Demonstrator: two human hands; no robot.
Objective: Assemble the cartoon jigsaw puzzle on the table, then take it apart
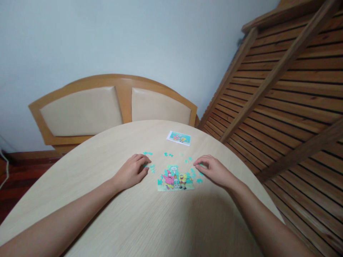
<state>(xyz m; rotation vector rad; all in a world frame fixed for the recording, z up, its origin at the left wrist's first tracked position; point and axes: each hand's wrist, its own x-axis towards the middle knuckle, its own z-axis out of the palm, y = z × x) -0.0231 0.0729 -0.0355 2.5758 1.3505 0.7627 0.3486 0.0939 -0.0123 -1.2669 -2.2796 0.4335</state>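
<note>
One left hand (132,172), unclosed, and one right hand (215,172), grip unclear, flank one incomplete puzzle (175,181) near one card (179,138).

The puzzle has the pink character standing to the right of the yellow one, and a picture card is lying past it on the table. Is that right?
Not quite: the head view shows the pink character left of the yellow one. The picture card does lie past the puzzle on the table.
</note>
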